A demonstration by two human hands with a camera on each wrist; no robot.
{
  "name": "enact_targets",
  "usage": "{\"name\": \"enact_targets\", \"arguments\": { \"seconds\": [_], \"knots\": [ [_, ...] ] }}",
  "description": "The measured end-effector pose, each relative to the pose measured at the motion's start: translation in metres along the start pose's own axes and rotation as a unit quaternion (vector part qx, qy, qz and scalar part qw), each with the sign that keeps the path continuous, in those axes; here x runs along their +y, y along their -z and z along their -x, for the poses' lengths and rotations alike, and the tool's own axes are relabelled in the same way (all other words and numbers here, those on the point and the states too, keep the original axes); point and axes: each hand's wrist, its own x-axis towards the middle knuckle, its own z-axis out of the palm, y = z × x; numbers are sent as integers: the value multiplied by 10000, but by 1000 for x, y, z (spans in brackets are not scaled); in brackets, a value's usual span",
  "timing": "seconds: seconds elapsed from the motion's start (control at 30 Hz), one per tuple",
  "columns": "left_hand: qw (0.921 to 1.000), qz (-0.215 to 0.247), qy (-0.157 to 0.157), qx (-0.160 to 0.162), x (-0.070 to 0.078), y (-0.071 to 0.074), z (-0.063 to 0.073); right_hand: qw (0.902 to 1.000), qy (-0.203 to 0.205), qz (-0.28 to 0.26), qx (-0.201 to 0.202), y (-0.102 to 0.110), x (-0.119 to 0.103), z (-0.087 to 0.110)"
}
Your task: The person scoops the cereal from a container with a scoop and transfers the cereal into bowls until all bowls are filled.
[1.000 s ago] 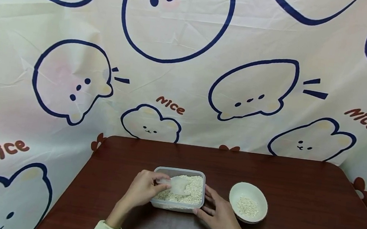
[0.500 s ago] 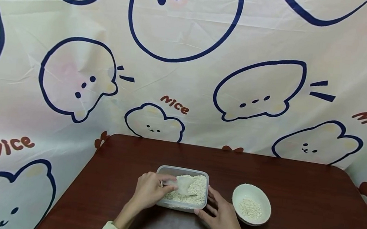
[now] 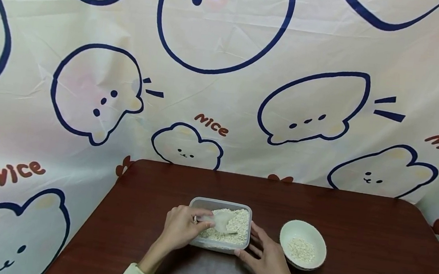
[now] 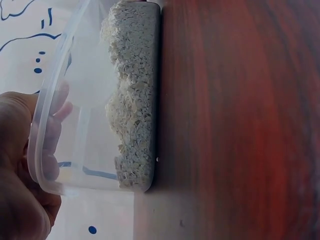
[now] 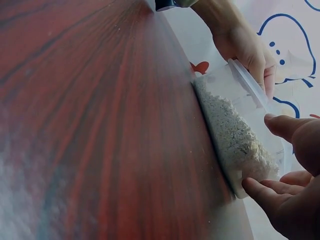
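A clear plastic container (image 3: 216, 245) stands on the table, part filled with pale rice-like grains (image 3: 239, 223). Inside it, a translucent white scoop (image 3: 222, 220) lies low in the grains. My left hand (image 3: 182, 228) pinches the scoop's handle between thumb and fingers, above the container's left part. At the front right corner, my right hand (image 3: 266, 260) holds the container, thumb on the near side and fingers along the right wall. In the right wrist view, its thumb (image 5: 281, 126) is close to the rim and a fingertip (image 5: 251, 186) is low at the end. The left wrist view hides the scoop's bowl.
A white bowl (image 3: 285, 233) with a small heap of the same grains stands right of the right hand. Behind the brown wooden table (image 3: 368, 251) hangs a cartoon-printed cloth (image 3: 244, 95). A few stray grains lie beside the container.
The scoop has shifted a little to the right in the container and its tilt has changed, with grains against its right edge. The right hand stays at the corner. The head view has shifted slightly.
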Motion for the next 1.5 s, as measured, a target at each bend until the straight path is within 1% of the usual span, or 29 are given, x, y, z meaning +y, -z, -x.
{"name": "enact_targets", "arguments": {
  "seconds": [0.2,0.37,0.57,0.83,1.0,1.17,1.33,1.5],
  "knots": [
    [9997,241,5,-65,0,0,-3,10000,-61,10,15,3,1,0],
    [9983,562,-7,-176,-2,1,-4,9999,-101,27,-1,4,2,-1],
    [9933,1110,35,-305,-4,5,-6,9999,-101,31,15,5,3,0],
    [9863,1603,89,-372,-6,7,-7,9999,-105,16,-4,6,3,0],
    [9830,1794,103,-381,-8,9,-6,9999,-91,32,-77,7,3,0],
    [9802,1947,35,-349,-11,13,-5,9998,-40,-3,-184,7,2,0],
    [9803,1950,63,-290,-14,16,-3,9996,29,1,-298,7,1,-1],
    [9805,1947,41,-280,-14,17,-4,9995,34,41,-302,8,1,-1]
  ]
}}
